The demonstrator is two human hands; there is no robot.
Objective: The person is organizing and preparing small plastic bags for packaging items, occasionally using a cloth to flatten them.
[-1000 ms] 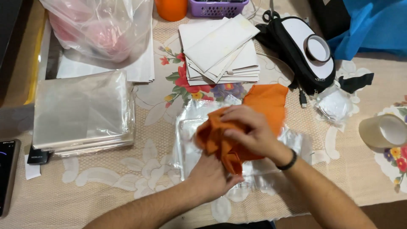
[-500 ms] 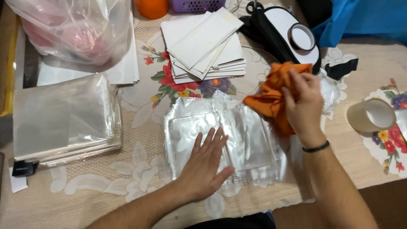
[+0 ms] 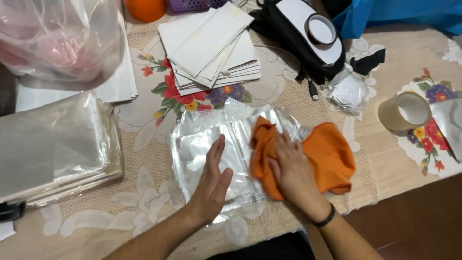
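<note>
The right hand covers the middle of the orange cloth; the fold beneath cannot be seen. The cloth hides the clear bag's right edge. The pink contents of the plastic sack are blurred and cut off at the top edge.

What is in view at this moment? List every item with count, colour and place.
orange cloth: one, orange, centre right, under the right hand
clear plastic sleeves: small pile, clear, centre
clear sleeve stack: one stack, clear, left
white cards: one stack, white, top centre
plastic bag: one, clear with pink contents, top left
tape roll: one, tan, right
black and white device: one, top right
left hand: flat on the sleeves
right hand: pressing on the cloth
</note>
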